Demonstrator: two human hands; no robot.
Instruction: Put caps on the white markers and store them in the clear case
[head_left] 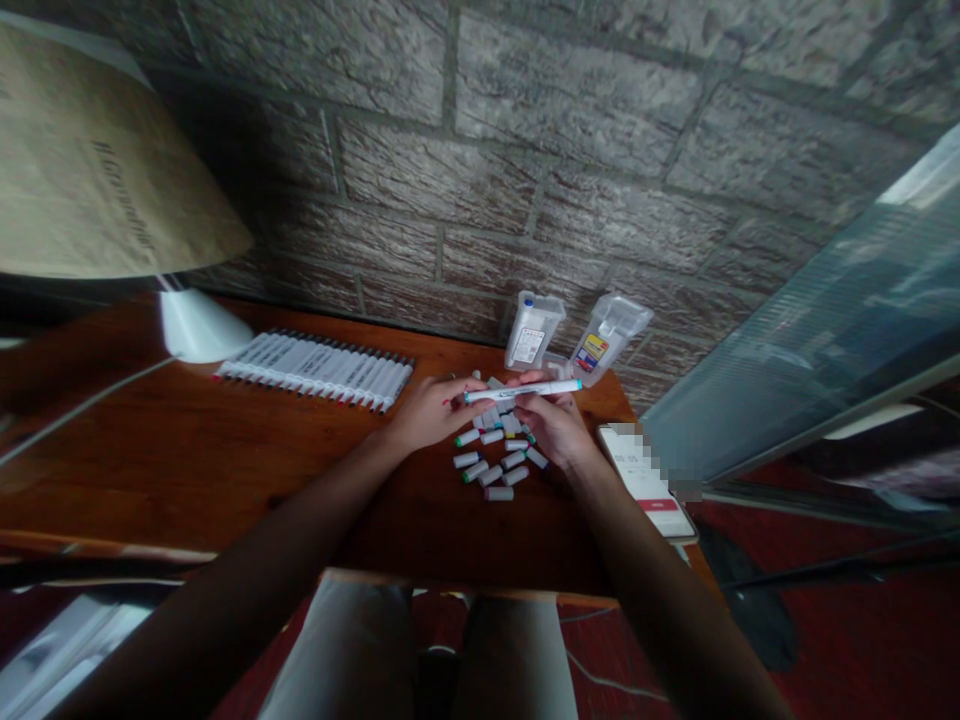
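Note:
A white marker (pixel 523 391) with light-blue ends lies nearly level between my two hands above the table. The fingers of my left hand (pixel 431 412) are closed at its left end. My right hand (pixel 556 425) grips it farther right, thumb in front and fingers behind. Below and between the hands, several loose marker caps (pixel 499 494) in white and grey with coloured ends are scattered on the wood; some are partly hidden by the hands. Off to the left, a row of white markers (pixel 319 370) lies side by side, their far ends dark.
Two clear plastic cases (pixel 534 335) stand by the stone wall (pixel 480 180). A phone (pixel 649 485) rests at the right edge of the wooden table (pixel 247 470). A lamp (pixel 196 325) with a wide shade and a cord stands at the left. A glass panel (pixel 795 300) rises on the right.

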